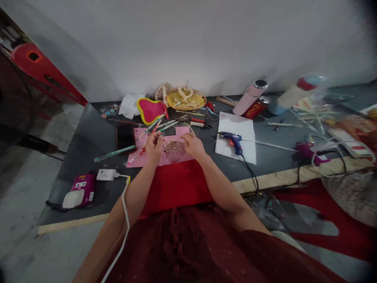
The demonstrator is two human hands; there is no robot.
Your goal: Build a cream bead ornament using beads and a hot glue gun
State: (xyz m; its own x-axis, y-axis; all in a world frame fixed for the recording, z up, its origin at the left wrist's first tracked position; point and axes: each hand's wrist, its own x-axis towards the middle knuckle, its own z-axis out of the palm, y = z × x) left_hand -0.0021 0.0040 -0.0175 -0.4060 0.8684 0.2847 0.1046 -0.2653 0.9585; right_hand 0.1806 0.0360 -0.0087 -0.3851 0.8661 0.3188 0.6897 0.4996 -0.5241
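Note:
My left hand (pixel 154 147) is over the left part of a pink sheet (pixel 140 158), its fingers curled together. My right hand (pixel 193 144) rests at the sheet's right side with thumb and fingers pinched. Anything in either pinch is too small to make out. Between the hands lies a heap of small pale and dark pieces (pixel 173 146), perhaps beads or shells. Pens or slim sticks (pixel 167 125) lie just beyond my hands, and a red-handled tool (pixel 198 120) lies near them. Red cloth (pixel 179 184) spreads below the sheet.
A blue glue gun (pixel 235 141) lies on a white pad (pixel 250 156) to the right. Behind stand a pink flask (pixel 250 97), a red can (pixel 257 108) and a yellow basket (pixel 200 100). Leftward are a phone (pixel 125 136) and a purple power strip (pixel 84 186); a white cable (pixel 126 216) crosses my left forearm.

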